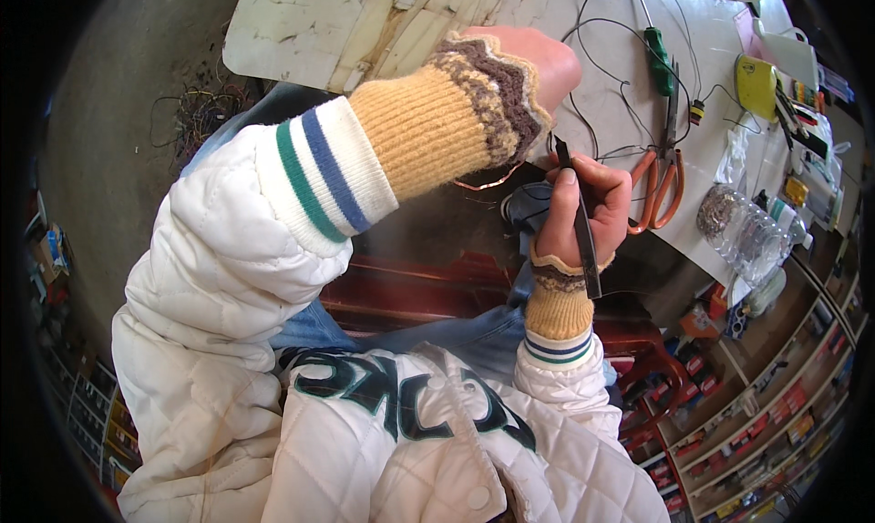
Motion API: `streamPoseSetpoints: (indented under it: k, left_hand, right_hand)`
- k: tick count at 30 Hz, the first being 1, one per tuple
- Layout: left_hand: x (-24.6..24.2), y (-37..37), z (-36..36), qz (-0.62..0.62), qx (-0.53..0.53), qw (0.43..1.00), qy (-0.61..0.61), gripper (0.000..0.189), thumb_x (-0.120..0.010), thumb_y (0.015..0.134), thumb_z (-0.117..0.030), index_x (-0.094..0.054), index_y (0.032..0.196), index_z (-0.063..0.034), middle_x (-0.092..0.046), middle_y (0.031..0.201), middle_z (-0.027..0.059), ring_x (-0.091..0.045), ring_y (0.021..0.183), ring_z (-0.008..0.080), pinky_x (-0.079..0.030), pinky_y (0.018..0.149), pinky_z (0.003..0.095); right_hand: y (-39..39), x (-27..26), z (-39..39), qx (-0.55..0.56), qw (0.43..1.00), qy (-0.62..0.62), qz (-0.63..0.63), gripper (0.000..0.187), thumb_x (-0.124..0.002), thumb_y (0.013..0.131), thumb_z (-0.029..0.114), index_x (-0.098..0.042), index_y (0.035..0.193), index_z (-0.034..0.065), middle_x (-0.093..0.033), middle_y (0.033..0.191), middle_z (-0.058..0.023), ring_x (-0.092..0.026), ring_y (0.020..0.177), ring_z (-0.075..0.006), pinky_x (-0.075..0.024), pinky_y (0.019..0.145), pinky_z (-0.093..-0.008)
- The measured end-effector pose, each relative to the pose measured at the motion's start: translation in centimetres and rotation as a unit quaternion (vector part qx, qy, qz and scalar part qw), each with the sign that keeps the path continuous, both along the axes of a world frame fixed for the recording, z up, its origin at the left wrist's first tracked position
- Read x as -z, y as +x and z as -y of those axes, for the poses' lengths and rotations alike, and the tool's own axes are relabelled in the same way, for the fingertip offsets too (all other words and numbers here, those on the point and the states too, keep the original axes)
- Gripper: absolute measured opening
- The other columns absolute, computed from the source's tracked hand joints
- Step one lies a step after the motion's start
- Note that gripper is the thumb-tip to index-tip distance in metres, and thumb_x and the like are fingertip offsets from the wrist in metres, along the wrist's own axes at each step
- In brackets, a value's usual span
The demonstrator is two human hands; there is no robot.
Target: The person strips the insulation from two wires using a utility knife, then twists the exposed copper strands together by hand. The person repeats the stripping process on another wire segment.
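My right hand point(591, 202) pinches a flat black strip point(586, 239) between thumb and fingers, its narrow tip pointing up toward my other hand. My left hand point(540, 62) is curled over the table edge with its back to me, so its fingers and anything in them are hidden. Bare copper wire point(489, 185) loops out below my left wrist. To the right of my right hand lie scissors with orange handles point(654, 191). Thin black cable point(601, 62) winds across the table past a green-handled screwdriver point(657, 62), and a small black-and-yellow connector point(696, 112) lies nearby.
The worn white table point(294, 34) has its edge close beneath my hands. A clear plastic bottle point(748, 232) and a yellow container point(755, 85) stand at right. Tangled wires point(205, 116) lie on the floor at left. Stocked shelves point(765, 414) line the lower right.
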State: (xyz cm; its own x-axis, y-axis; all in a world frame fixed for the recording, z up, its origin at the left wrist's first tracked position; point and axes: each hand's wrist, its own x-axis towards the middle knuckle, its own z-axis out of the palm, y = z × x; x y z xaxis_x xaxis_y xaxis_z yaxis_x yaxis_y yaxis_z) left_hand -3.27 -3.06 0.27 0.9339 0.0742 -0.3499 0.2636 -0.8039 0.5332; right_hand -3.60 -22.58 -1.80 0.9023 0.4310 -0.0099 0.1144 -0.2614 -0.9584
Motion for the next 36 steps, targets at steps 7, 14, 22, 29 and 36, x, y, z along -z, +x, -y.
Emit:
streamPoseSetpoints:
  k: [7, 14, 22, 29, 36]
  left_hand:
    - [-0.04, 0.05, 0.01, -0.003, -0.002, 1.000, 0.005, 0.022, -0.076, 0.082, -0.025, -0.068, 0.090, -0.0062, -0.070, 0.089, 0.0128, -0.069, 0.092, 0.0340, -0.055, 0.080, 0.0443]
    - [0.21, 0.04, 0.09, 0.006, -0.002, 1.000, 0.008, 0.022, -0.076, 0.082, -0.024, -0.068, 0.089, -0.0059, -0.070, 0.088, 0.0130, -0.069, 0.092, 0.0338, -0.055, 0.080, 0.0440]
    - [0.07, 0.03, 0.29, -0.001, -0.010, 1.000, 0.003, 0.021, -0.076, 0.082, -0.023, -0.068, 0.089, -0.0049, -0.070, 0.089, 0.0137, -0.068, 0.093, 0.0351, -0.054, 0.081, 0.0454]
    - [-0.04, 0.19, 0.39, -0.013, -0.018, 1.000, -0.002, 0.019, -0.075, 0.083, -0.022, -0.070, 0.090, -0.0048, -0.070, 0.089, 0.0145, -0.068, 0.094, 0.0353, -0.054, 0.081, 0.0463]
    - [0.49, -0.02, 0.25, 0.020, -0.024, 0.999, -0.017, 0.020, -0.076, 0.082, -0.023, -0.069, 0.088, -0.0050, -0.070, 0.084, 0.0140, -0.069, 0.088, 0.0350, -0.054, 0.077, 0.0442]
  right_hand:
    - [-0.04, -0.02, 0.09, -0.007, 1.000, 0.000, -0.005, 0.013, -0.058, 0.095, 0.001, -0.054, 0.107, -0.0027, -0.066, 0.106, -0.0132, -0.069, 0.094, -0.0182, -0.0539, 0.087, -0.0292]
    - [0.06, 0.14, 0.13, -0.013, 1.000, -0.003, 0.000, 0.013, -0.059, 0.096, 0.001, -0.054, 0.107, -0.0027, -0.066, 0.107, -0.0134, -0.069, 0.095, -0.0187, -0.0541, 0.088, -0.0299]
    - [0.01, 0.34, 0.09, 0.005, 1.000, -0.008, 0.005, 0.013, -0.065, 0.090, 0.000, -0.058, 0.101, -0.0023, -0.068, 0.103, -0.0152, -0.064, 0.091, -0.0165, -0.0510, 0.086, -0.0287]
    - [0.17, 0.23, 0.01, -0.011, 0.998, -0.048, 0.037, 0.013, -0.064, 0.087, -0.004, -0.056, 0.098, -0.0019, -0.067, 0.103, -0.0162, -0.063, 0.091, -0.0167, -0.0512, 0.086, -0.0284]
    - [-0.05, 0.13, 0.14, -0.027, 0.998, -0.039, 0.052, 0.012, -0.063, 0.089, -0.002, -0.056, 0.099, -0.0021, -0.067, 0.099, -0.0148, -0.063, 0.089, -0.0165, -0.0518, 0.084, -0.0286]
